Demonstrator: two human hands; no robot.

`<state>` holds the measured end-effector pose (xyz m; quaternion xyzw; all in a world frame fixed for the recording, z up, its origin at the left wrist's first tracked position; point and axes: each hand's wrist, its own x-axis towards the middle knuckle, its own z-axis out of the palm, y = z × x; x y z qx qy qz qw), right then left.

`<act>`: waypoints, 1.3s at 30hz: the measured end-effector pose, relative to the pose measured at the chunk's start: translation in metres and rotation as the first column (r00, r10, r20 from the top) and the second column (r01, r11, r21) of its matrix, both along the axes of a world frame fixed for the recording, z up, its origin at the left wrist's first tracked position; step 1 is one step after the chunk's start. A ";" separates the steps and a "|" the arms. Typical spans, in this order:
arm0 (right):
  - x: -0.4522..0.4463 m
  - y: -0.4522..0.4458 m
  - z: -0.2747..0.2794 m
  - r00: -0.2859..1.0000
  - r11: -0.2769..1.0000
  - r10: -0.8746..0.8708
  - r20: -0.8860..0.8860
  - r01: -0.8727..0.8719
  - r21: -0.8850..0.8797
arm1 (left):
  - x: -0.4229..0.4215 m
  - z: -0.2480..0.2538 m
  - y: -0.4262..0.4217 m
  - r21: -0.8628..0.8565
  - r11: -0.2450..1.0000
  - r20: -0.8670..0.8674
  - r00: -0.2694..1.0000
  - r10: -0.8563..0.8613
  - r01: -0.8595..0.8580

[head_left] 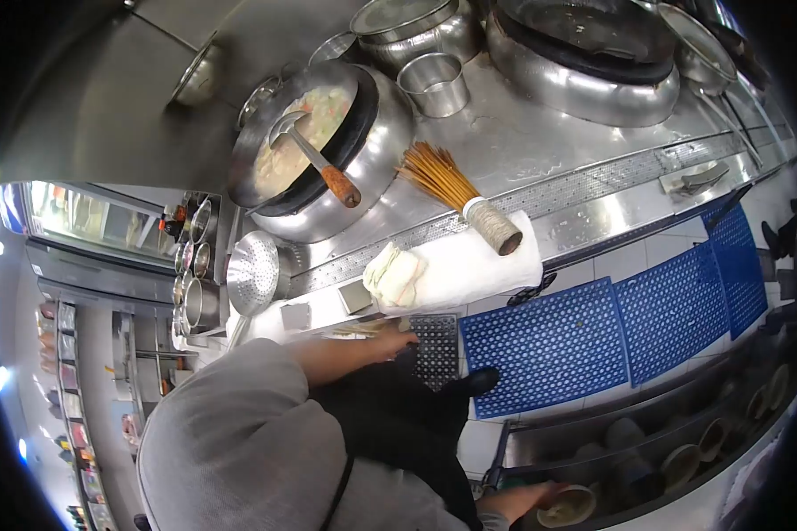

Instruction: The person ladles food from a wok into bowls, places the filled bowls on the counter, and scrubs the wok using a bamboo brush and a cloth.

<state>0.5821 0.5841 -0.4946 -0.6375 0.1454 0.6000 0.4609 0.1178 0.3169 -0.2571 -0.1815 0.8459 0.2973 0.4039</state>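
- A grey sleeve lies nearest the camera.
- The left hand bends beside the surface; blur hides its opening and any hold.
- The right hand meets a pale bowl at lower right; its fingertips are indistinct, so grip and opening cannot be told.
- A ladle partly covers the food.

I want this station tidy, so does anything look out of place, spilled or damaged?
Nothing looks seriously wrong. The bamboo brush lies slantwise, its handle on the white towel and its bristles over the metal counter. A crumpled cloth sits bunched at one end of that towel. I see no clear spill or damage.
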 end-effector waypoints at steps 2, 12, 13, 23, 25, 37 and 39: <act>0.005 -0.012 0.003 0.998 0.999 0.039 0.045 -0.039 -0.021 | -0.003 -0.008 -0.005 0.006 0.999 0.029 0.999 -0.043 0.043; -0.047 0.036 0.021 0.960 0.962 0.273 -0.061 -0.272 0.029 | 0.013 0.033 0.081 0.246 0.705 0.102 0.706 -0.701 0.665; -0.068 0.049 0.023 0.936 0.943 0.333 -0.116 -0.326 0.072 | 0.019 0.040 0.102 0.296 0.682 0.076 0.695 -0.715 0.669; -0.268 0.223 0.232 0.600 0.552 0.720 0.350 -0.800 0.236 | 0.005 0.175 0.288 0.834 0.321 -0.044 0.634 -0.772 0.449; -0.259 0.290 0.247 0.378 0.388 0.679 0.629 -0.913 0.129 | -0.014 0.208 0.358 0.894 0.310 0.032 0.643 -0.765 0.324; -0.115 0.466 0.205 0.617 0.780 0.519 0.591 -0.625 -0.033 | -0.003 0.171 0.685 0.860 0.023 -0.179 0.343 -0.922 0.509; -0.118 0.515 0.192 0.813 0.855 0.446 0.375 -0.511 0.091 | 0.003 0.111 0.728 0.719 0.012 -0.164 0.187 -0.969 0.695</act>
